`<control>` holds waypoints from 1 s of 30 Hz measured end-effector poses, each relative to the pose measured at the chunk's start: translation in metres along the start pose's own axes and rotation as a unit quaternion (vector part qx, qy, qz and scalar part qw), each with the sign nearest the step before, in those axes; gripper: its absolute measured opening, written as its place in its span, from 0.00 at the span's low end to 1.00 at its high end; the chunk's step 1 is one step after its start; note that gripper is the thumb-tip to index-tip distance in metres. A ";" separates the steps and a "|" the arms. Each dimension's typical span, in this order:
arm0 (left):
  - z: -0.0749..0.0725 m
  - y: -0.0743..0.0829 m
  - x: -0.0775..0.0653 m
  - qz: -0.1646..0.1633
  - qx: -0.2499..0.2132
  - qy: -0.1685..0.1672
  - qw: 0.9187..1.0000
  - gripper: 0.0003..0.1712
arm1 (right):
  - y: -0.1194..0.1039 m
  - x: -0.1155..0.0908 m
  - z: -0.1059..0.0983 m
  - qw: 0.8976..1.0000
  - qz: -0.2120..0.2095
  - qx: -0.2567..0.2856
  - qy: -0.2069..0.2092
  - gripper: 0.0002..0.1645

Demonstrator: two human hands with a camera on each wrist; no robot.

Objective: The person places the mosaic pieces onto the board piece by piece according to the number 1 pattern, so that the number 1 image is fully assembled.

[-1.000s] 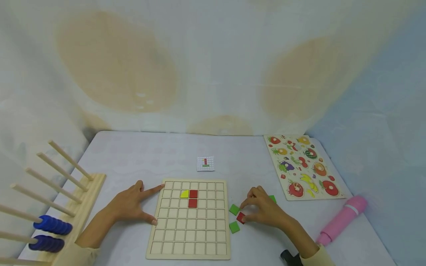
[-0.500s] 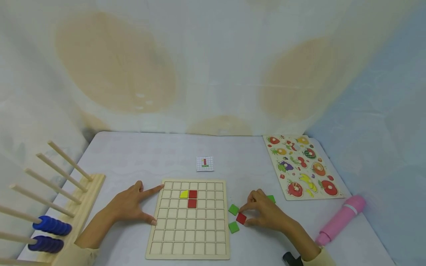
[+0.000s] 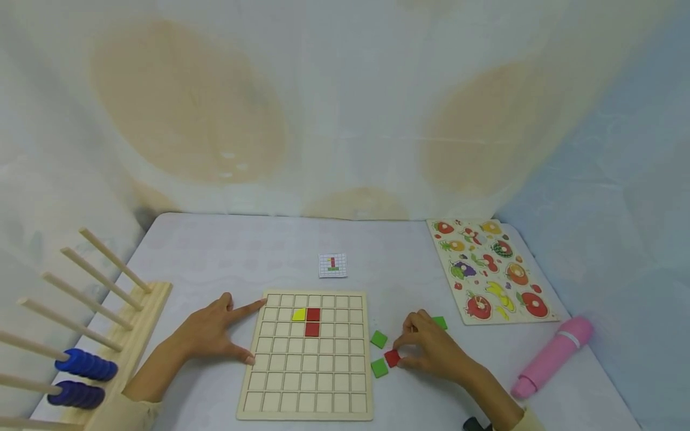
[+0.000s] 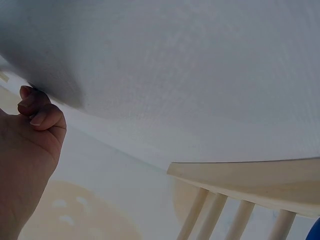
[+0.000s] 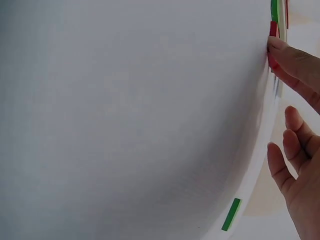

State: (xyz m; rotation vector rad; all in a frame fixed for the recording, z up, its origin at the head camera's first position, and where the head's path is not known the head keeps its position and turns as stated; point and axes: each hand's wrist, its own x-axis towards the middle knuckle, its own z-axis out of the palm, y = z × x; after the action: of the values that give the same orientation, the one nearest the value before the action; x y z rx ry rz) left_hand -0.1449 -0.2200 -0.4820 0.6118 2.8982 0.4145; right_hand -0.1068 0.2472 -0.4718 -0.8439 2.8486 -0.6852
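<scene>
Thumb and forefinger of the left hand [image 3: 207,330] are spread against the left edge of a wooden grid board [image 3: 263,383]; its other fingers are folded in the left wrist view. On the board a yellow tile [image 3: 299,314] sits beside a red tile [image 3: 312,314], with a second red tile [image 3: 312,329] directly below. Right of the board, the right hand [image 3: 433,348] pinches a loose red tile [image 5: 272,59] between thumb and forefinger, low at the tabletop. Two green tiles [image 3: 379,339] lie just left of those fingertips, and another green tile [image 3: 440,322] shows partly behind the hand.
A small printed grid card [image 3: 332,266] lies beyond the board. A wooden abacus frame [image 3: 142,323] with upright rods and blue beads [image 3: 86,365] stands at left. At right are a fruit puzzle board [image 3: 490,275] and a pink cylindrical object [image 3: 552,359]; a black object [image 3: 472,424] is near the right wrist.
The right hand has drawn the loose red tile slightly right and toward the person, away from the upper green tile. The left hand stays at the board's edge.
</scene>
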 end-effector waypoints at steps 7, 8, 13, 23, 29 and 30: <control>-0.002 0.001 0.001 -0.001 0.001 0.001 1.000 0.66 | 0.000 -0.002 0.003 1.000 0.006 -0.005 0.029 0.11; -0.002 0.001 0.001 -0.001 0.001 0.000 1.000 0.66 | 0.000 -0.002 0.003 0.999 0.007 -0.005 0.031 0.11; -0.002 0.001 0.001 -0.001 0.000 0.000 1.000 0.65 | -0.001 -0.001 0.002 0.999 0.006 -0.009 0.043 0.12; -0.002 0.000 0.000 -0.004 0.000 -0.003 1.000 0.65 | -0.011 0.008 0.001 0.994 -0.050 -0.007 0.098 0.13; 0.000 -0.001 0.000 -0.001 -0.002 0.000 1.000 0.65 | -0.022 0.019 0.004 0.993 -0.064 0.004 0.100 0.14; 0.001 -0.001 -0.001 0.000 -0.002 0.001 1.000 0.65 | -0.025 0.021 0.005 0.993 -0.066 0.005 0.099 0.13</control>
State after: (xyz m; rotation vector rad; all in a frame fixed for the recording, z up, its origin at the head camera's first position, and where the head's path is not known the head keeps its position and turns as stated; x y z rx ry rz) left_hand -0.1446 -0.2207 -0.4827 0.6110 2.8981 0.4206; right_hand -0.1116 0.2156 -0.4642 -1.0259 2.9786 -0.8436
